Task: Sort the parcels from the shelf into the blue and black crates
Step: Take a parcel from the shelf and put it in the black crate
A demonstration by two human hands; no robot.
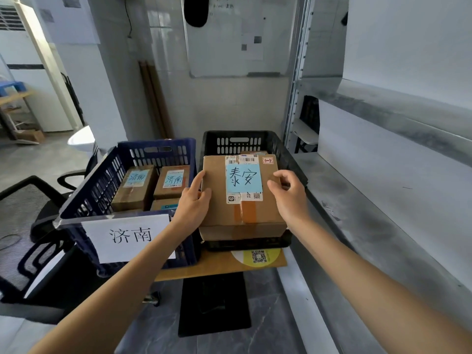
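While hands (193, 200) (290, 198) hold parcel (242, 215), arms outstretched

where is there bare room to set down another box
The grey shelf right of the black crate is bare along its length. A thin strip of wooden board shows before the crates. Crowded: the big box covers the black crate; small boxes fill the far end of the blue crate.

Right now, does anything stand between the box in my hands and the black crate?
Nothing visible does. The box is over the black crate, with the left hand and right hand holding its sides. Another parcel shows in the crate behind it.
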